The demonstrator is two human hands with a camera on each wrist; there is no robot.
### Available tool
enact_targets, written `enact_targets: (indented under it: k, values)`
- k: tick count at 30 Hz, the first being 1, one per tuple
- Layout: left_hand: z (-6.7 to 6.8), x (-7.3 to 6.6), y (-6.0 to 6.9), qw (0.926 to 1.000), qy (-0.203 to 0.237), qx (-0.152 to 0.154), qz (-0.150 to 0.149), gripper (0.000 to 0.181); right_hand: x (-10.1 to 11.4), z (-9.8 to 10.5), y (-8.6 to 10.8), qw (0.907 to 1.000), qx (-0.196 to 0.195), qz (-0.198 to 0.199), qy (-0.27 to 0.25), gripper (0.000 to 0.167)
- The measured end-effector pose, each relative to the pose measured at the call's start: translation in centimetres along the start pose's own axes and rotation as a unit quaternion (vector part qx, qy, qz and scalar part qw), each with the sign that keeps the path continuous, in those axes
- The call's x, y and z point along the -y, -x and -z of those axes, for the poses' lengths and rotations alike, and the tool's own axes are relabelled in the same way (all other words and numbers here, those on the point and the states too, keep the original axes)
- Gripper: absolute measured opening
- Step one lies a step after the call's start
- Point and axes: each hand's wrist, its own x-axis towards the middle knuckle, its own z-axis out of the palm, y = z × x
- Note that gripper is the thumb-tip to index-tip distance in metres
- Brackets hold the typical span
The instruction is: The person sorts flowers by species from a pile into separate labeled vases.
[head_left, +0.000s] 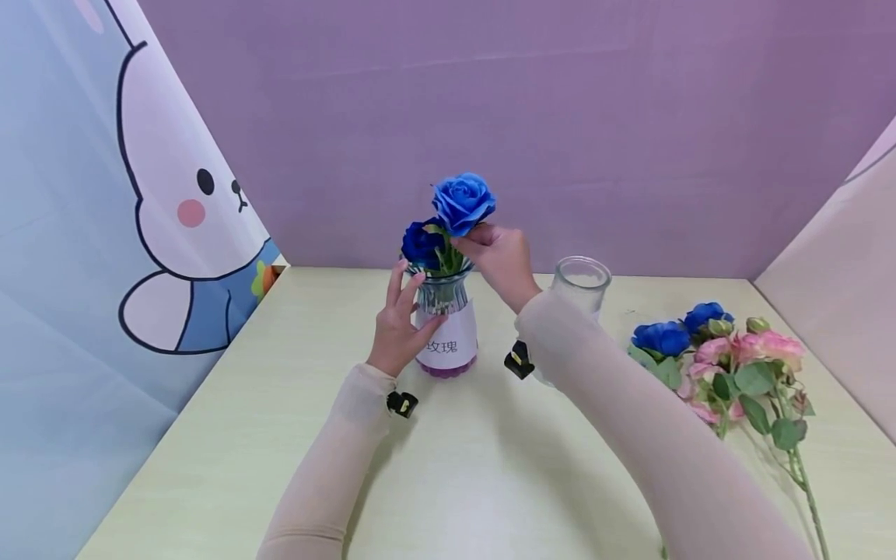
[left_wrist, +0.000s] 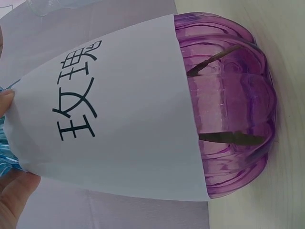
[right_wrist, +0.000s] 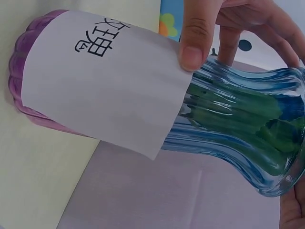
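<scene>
A glass vase [head_left: 446,372], bluish above and purple at its base, stands upright on the table with a white paper label [left_wrist: 119,109] around it. My left hand [head_left: 399,330] holds the vase at its neck, thumb in front. In the right wrist view, that thumb [right_wrist: 194,52] presses at the label's upper edge. Just under the bloom of a bright blue rose [head_left: 463,204], my right hand [head_left: 504,260] pinches the flower above the vase mouth. Beside it, a darker blue rose [head_left: 421,246] sits in the vase. Stem ends [left_wrist: 231,138] show through the purple base.
Behind my right forearm stands a clear glass jar [head_left: 582,274], partly hidden. Blue roses [head_left: 661,339] and pink flowers [head_left: 770,348] with leafy stems lie on the table at the right. A purple cloth backdrop [head_left: 525,117] rises behind, a rabbit-printed cloth [head_left: 168,171] at the left.
</scene>
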Motion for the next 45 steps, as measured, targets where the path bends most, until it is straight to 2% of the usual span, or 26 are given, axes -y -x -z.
enact_targets:
  k: [4, 7, 12, 16, 21, 25, 28, 32, 39, 43, 45]
  values:
    - [-0.1, 0.1, 0.0, 1.0000, 0.000, -0.003, 0.000, 0.090, -0.3, 0.1, 0.1, 0.9997, -0.022, 0.005, 0.001, 0.018]
    - [-0.1, 0.1, 0.0, 1.0000, 0.005, -0.006, 0.001, 0.090, -0.8, 0.3, 0.3, 0.9995, -0.030, -0.007, 0.000, 0.021]
    - [-0.2, 0.2, 0.1, 0.9999, 0.008, -0.009, 0.002, 0.089, -1.9, 1.2, 1.1, 0.9973, 0.003, -0.073, 0.001, 0.029]
    - [-0.2, 0.2, 0.1, 0.9999, 0.009, -0.009, -0.002, 0.088, -3.0, 2.1, 2.3, 0.9924, 0.035, -0.114, -0.029, 0.031]
    - [0.0, 0.3, 0.0, 0.9998, 0.013, -0.009, -0.008, 0.086, -4.9, 3.0, 4.8, 0.9828, 0.104, -0.148, -0.036, 0.032]
    - [0.1, 0.3, 0.0, 0.9999, 0.008, -0.004, -0.008, 0.087, -7.0, 3.6, 7.6, 0.9770, 0.154, -0.147, -0.013, 0.032]
    - [0.1, 0.3, 0.1, 0.9999, 0.010, -0.002, -0.010, 0.087, -8.6, 4.7, 9.9, 0.9779, 0.159, -0.134, 0.021, 0.028]
    - [-0.1, 0.2, 0.1, 0.9998, 0.018, 0.000, -0.013, 0.087, -10.5, 7.3, 12.3, 0.9743, 0.160, -0.155, 0.035, 0.028]
    - [0.0, -0.1, -0.1, 0.9997, 0.016, -0.006, -0.017, 0.087, -13.2, 12.3, 14.2, 0.9512, 0.211, -0.224, 0.025, 0.041]
    - [0.0, 0.1, -0.3, 0.9997, 0.010, -0.006, -0.022, 0.087, -14.2, 15.8, 14.5, 0.9318, 0.287, -0.222, 0.010, 0.046]
    - [0.0, 0.2, -0.5, 0.9996, 0.009, -0.005, -0.026, 0.087, -14.7, 17.7, 14.6, 0.9166, 0.327, -0.230, -0.008, 0.049]
